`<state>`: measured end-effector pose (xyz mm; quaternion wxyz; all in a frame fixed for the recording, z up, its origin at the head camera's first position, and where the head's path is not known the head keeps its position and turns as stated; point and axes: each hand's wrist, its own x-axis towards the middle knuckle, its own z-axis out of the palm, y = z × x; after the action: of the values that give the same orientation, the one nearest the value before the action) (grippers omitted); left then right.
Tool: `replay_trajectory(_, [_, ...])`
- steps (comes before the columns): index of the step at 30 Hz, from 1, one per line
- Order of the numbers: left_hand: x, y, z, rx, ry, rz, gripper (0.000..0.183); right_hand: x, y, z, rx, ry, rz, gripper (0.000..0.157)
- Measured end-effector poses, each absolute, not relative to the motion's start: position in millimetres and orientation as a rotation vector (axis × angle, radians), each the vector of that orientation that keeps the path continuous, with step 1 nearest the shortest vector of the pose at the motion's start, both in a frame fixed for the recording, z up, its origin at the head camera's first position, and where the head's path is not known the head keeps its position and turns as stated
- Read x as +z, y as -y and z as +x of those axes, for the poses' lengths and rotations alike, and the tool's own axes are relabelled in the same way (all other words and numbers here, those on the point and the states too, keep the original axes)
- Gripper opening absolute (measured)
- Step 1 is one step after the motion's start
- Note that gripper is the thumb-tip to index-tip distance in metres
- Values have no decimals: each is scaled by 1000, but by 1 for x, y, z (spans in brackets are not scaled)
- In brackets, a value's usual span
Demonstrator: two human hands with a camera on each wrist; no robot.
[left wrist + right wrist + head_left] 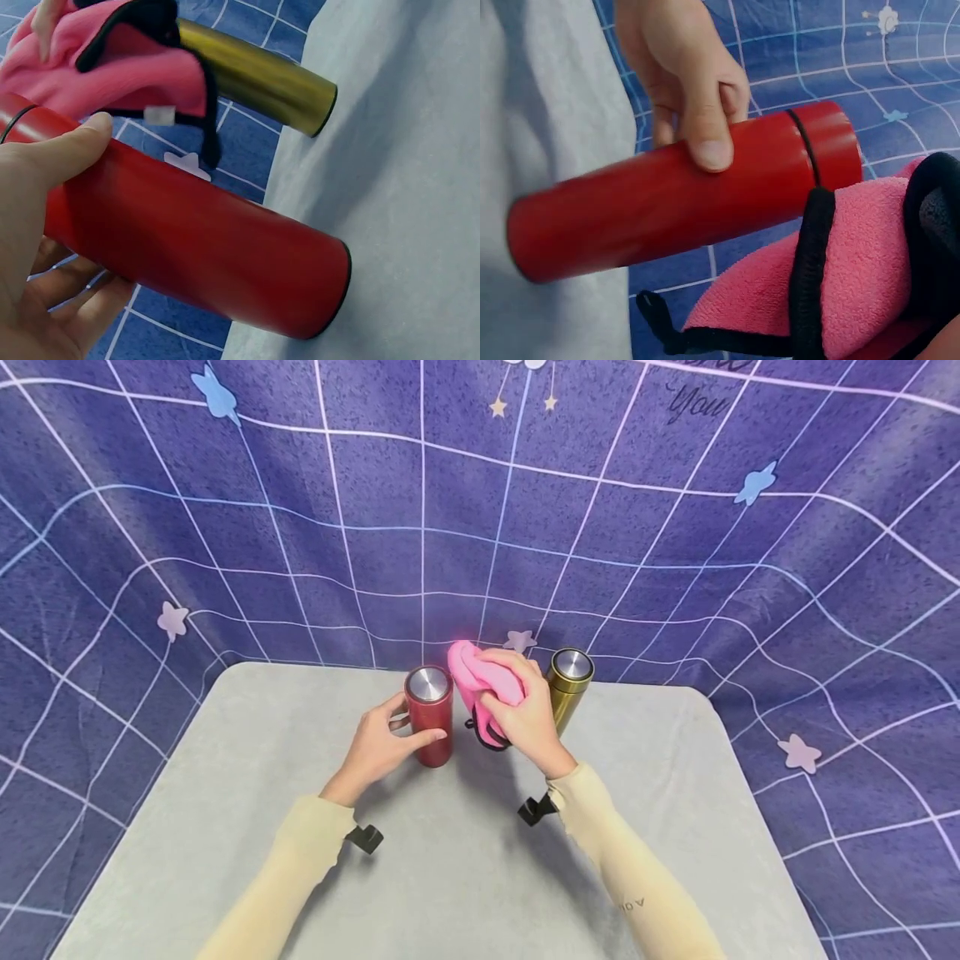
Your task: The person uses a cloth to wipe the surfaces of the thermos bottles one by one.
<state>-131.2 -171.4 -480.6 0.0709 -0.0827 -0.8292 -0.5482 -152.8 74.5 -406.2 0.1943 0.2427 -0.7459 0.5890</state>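
A red thermos bottle (431, 717) with a silver-topped lid stands upright on the table. My left hand (381, 745) grips it from the left, thumb across the front and fingers behind; the left wrist view shows the thumb on the red bottle (202, 232) near its upper end. Bunched in my right hand (528, 712) is a pink cloth (480, 675) with black edging and a small black loop. In the right wrist view this cloth (866, 270) overlaps the bottle near its lid. A gold thermos bottle (572, 687) stands behind my right hand, partly hidden by it.
The grey table (420, 877) has its back edge just behind the bottles. A purple-blue curtain (360, 552) with a grid and stars hangs behind and at both sides. Black camera mounts (365, 838) stick out from both wrists.
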Motion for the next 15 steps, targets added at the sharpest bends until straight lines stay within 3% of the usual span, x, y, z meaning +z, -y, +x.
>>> replay_trajectory(15, [-476, 172, -131, -1681, 2485, -259, 77, -390, -57, -180, 1390, 2273, 1008, 50])
